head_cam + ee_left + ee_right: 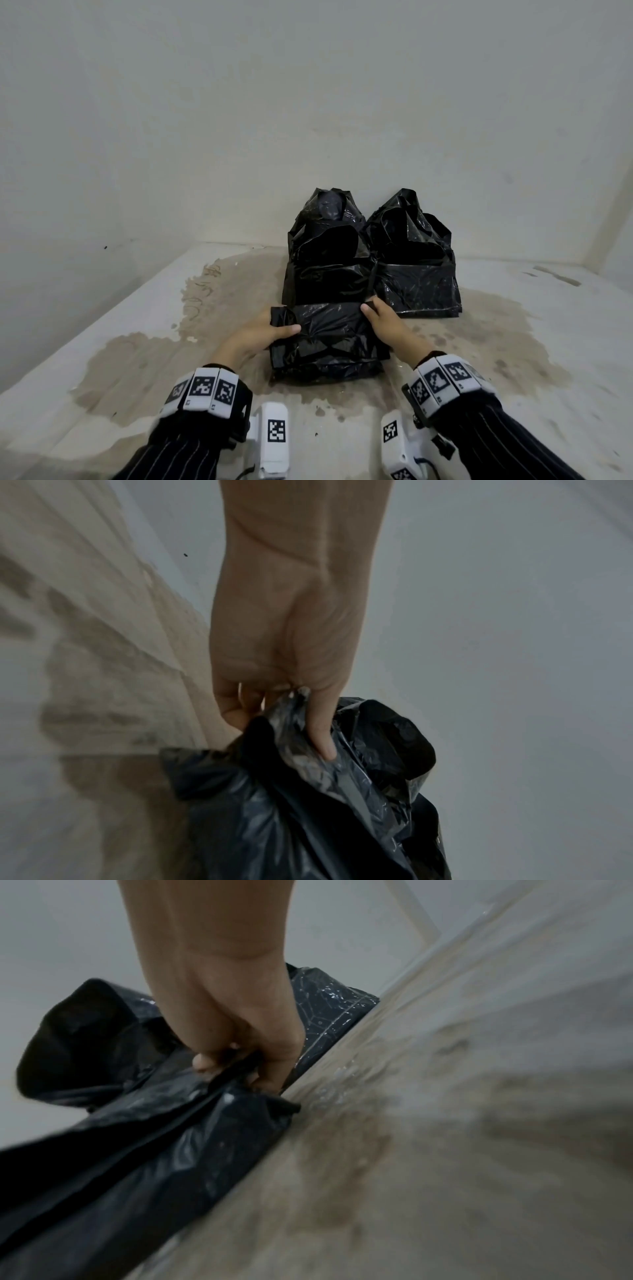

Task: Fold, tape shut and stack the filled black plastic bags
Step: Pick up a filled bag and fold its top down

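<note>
Directly in front of the person, a folded black plastic bag (pixel 325 339) lies flat on a pale, stained floor (pixel 144 359), and both hands are on it. Their left hand (pixel 253 334) grips the bag's left edge, thumb lying across the top and fingers tucked beneath; the left wrist view shows the thumb (pixel 320 729) pressed into bunched plastic. Their right hand (pixel 385 322) grips the far right corner, thumb on top and fingers curled around the edge, which the right wrist view confirms (pixel 240 1042).

Just behind this bag, touching or nearly touching it, two stacks of black bags stand side by side against a bare pale wall (pixel 308 102): the left stack (pixel 325 253) and the right stack (pixel 416 260), each with loose plastic flaps rising at the top.

Both wrists carry white bands printed with black square markers (pixel 202 390), over dark pinstriped sleeves (pixel 507 442).
</note>
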